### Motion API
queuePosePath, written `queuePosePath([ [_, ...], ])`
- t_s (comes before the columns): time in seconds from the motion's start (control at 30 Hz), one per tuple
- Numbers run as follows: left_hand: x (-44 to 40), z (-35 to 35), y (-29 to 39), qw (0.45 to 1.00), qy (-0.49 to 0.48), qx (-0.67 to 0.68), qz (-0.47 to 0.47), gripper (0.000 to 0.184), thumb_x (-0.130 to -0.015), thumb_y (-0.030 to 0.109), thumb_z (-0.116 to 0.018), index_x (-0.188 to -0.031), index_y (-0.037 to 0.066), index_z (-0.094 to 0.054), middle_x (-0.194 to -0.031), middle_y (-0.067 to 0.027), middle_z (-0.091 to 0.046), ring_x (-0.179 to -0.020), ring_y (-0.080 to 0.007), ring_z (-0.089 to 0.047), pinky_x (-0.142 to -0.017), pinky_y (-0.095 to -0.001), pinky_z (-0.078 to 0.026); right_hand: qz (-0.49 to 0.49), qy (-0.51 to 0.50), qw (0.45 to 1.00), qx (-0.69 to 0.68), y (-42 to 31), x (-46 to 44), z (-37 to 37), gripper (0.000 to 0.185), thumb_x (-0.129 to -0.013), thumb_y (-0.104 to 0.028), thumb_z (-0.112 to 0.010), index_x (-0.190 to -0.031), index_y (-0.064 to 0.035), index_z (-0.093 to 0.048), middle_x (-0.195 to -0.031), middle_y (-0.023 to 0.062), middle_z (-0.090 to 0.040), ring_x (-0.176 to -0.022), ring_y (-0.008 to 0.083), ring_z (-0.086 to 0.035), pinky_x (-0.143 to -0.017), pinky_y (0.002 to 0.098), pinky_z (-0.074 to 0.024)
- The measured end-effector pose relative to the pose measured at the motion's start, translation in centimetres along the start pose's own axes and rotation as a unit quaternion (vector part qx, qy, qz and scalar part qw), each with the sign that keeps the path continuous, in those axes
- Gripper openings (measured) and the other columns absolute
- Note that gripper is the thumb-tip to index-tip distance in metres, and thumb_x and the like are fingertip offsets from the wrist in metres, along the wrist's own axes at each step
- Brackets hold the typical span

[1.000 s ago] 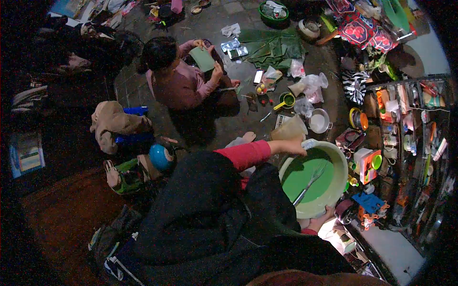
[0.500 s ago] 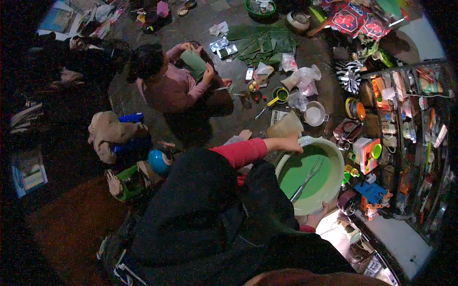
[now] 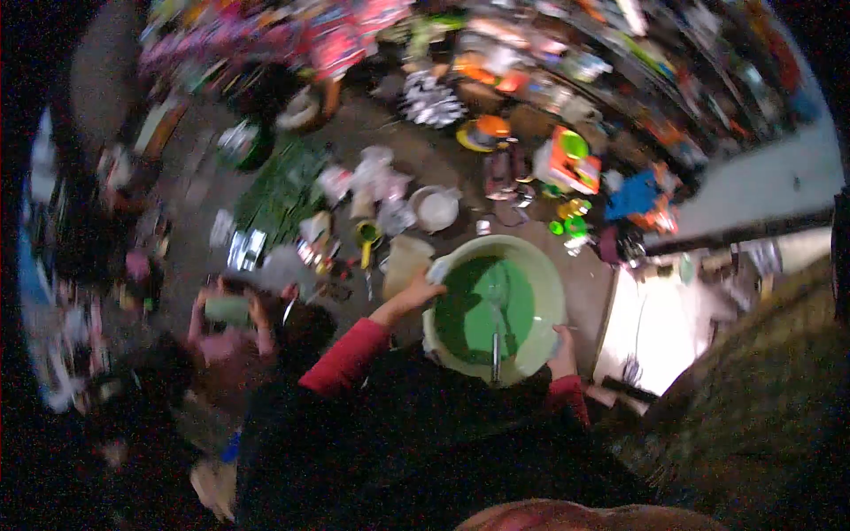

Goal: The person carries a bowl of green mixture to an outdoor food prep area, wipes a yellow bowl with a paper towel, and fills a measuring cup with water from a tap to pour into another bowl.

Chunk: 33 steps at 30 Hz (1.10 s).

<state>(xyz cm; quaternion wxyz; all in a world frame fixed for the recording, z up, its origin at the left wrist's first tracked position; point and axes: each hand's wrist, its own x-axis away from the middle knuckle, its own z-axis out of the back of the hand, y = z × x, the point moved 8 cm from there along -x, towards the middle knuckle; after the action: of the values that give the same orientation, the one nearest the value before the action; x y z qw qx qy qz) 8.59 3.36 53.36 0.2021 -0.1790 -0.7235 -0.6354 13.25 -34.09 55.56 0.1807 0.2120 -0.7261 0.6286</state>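
Note:
A large pale tub point(image 3: 551, 305) of green liquid point(image 3: 478, 305) is in front of me, with a metal whisk point(image 3: 497, 341) standing in it, its handle toward me. My left hand point(image 3: 416, 296) grips the tub's left rim, next to a cloudy plastic container point(image 3: 405, 261). On the right side of the tub, my right hand point(image 3: 563, 352) is closed on the wall near the rim. Fine detail of the fingers is blurred.
At the left another person point(image 3: 230, 350) holds a green sheet point(image 3: 227, 309). Beyond the tub lie a white pot point(image 3: 436, 209), plastic bags point(image 3: 376, 177) and green leaves point(image 3: 279, 190). Crowded shelves point(image 3: 620, 71) stand at the upper right; a bright doorway point(image 3: 651, 327) is at the right.
The view has swung to the right, so the other person now appears lower left and the tub nearer the middle. Both my hands still hold the tub.

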Motion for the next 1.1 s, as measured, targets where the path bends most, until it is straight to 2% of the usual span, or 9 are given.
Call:
queuePosePath([
  [0.07, -2.7, -1.7, 0.5, 1.000, 0.003, 0.000, -0.009, 0.062, -0.069, 0.019, -0.065, -0.121, 0.004, -0.036, -0.097, -0.0087, -0.055, -0.081, -0.0186, -0.054, -0.068, -0.0323, -0.047, 0.061, -0.002, 0.994, 0.092, -2.8, -0.4, 1.5, 0.033, -0.075, -0.021, -0.055, -0.103, -0.0040, -0.049, -0.102, 0.0089, -0.054, -0.094, 0.0237, -0.054, -0.084, 0.0362, -0.0443],
  [0.1, -3.7, -2.6, 0.8, 1.000, -0.005, -0.003, -0.001, 0.062, -0.069, 0.017, -0.065, -0.122, 0.005, -0.035, -0.099, -0.0086, -0.054, -0.083, -0.0189, -0.054, -0.069, -0.0321, -0.046, 0.183, -0.005, 0.961, 0.208, -4.0, -0.9, 2.4, 0.030, -0.074, -0.022, -0.055, -0.099, -0.0056, -0.053, -0.098, 0.0086, -0.056, -0.093, 0.0231, -0.054, -0.085, 0.0362, -0.0432],
  [0.17, -4.1, -5.0, 3.7, 0.999, -0.014, 0.008, 0.032, 0.061, -0.070, 0.014, -0.064, -0.122, 0.005, -0.035, -0.100, -0.0085, -0.054, -0.085, -0.0192, -0.053, -0.072, -0.0319, -0.046, -0.111, -0.009, 0.988, -0.102, -3.8, -1.8, 2.0, 0.025, -0.077, -0.026, -0.052, -0.094, -0.0084, -0.057, -0.095, 0.0060, -0.056, -0.094, 0.0199, -0.053, -0.083, 0.0349, -0.0417],
  [0.27, -8.4, -7.9, 2.7, 0.996, -0.047, 0.067, 0.038, 0.059, -0.070, 0.010, -0.063, -0.122, 0.005, -0.035, -0.104, -0.0082, -0.053, -0.089, -0.0196, -0.053, -0.076, -0.0314, -0.045, -0.030, -0.003, 0.999, 0.018, -0.9, -8.4, 11.4, 0.036, -0.077, -0.024, -0.051, -0.105, -0.0023, -0.052, -0.093, 0.0095, -0.058, -0.084, 0.0211, -0.058, -0.076, 0.0347, -0.0478],
  [0.4, -10.9, -13.5, 9.0, 0.992, -0.049, 0.113, 0.002, 0.057, -0.071, 0.008, -0.060, -0.122, 0.005, -0.036, -0.105, -0.0075, -0.053, -0.091, -0.0198, -0.052, -0.079, -0.0308, -0.044, -0.112, 0.039, 0.985, -0.127, -6.5, -7.9, 11.9, 0.039, -0.074, -0.025, -0.053, -0.105, -0.0017, -0.054, -0.090, 0.0092, -0.059, -0.075, 0.0191, -0.059, -0.070, 0.0304, -0.0482],
  [0.57, -18.1, -19.8, 11.4, 0.993, -0.110, -0.020, 0.033, 0.054, -0.072, 0.009, -0.058, -0.122, 0.004, -0.036, -0.102, -0.0065, -0.053, -0.086, -0.0171, -0.052, -0.074, -0.0287, -0.044, -0.078, 0.064, 0.986, -0.135, -10.7, -9.5, 17.9, 0.040, -0.074, -0.027, -0.054, -0.105, -0.0029, -0.053, -0.091, 0.0088, -0.059, -0.078, 0.0182, -0.058, -0.071, 0.0298, -0.0474],
  [0.63, -20.4, -23.2, 14.4, 0.990, -0.137, 0.003, -0.027, 0.056, -0.071, 0.010, -0.057, -0.122, 0.004, -0.036, -0.097, -0.0052, -0.053, -0.080, -0.0151, -0.051, -0.068, -0.0280, -0.043, -0.065, 0.082, 0.983, -0.149, -12.4, -10.4, 20.3, 0.039, -0.074, -0.028, -0.054, -0.105, -0.0036, -0.053, -0.092, 0.0084, -0.058, -0.079, 0.0180, -0.057, -0.071, 0.0298, -0.0470],
  [0.83, -27.1, -32.8, 18.0, 0.982, -0.186, -0.003, 0.025, 0.060, -0.070, 0.010, -0.058, -0.124, 0.005, -0.033, -0.092, -0.0032, -0.052, -0.072, -0.0122, -0.050, -0.061, -0.0253, -0.042, -0.032, 0.143, 0.973, -0.179, -15.8, -12.7, 28.7, 0.038, -0.076, -0.032, -0.053, -0.104, -0.0056, -0.053, -0.093, 0.0070, -0.057, -0.082, 0.0173, -0.056, -0.074, 0.0300, -0.0458],
  [1.1, -35.3, -44.9, 21.8, 0.977, -0.211, -0.012, -0.005, 0.066, -0.069, 0.012, -0.062, -0.126, 0.001, -0.029, -0.089, -0.0041, -0.052, -0.071, -0.0133, -0.050, -0.064, -0.0249, -0.043, -0.017, 0.222, 0.959, -0.175, -20.3, -16.4, 39.4, 0.037, -0.077, -0.036, -0.053, -0.102, -0.0083, -0.052, -0.095, 0.0051, -0.055, -0.087, 0.0164, -0.053, -0.077, 0.0302, -0.0442],
])
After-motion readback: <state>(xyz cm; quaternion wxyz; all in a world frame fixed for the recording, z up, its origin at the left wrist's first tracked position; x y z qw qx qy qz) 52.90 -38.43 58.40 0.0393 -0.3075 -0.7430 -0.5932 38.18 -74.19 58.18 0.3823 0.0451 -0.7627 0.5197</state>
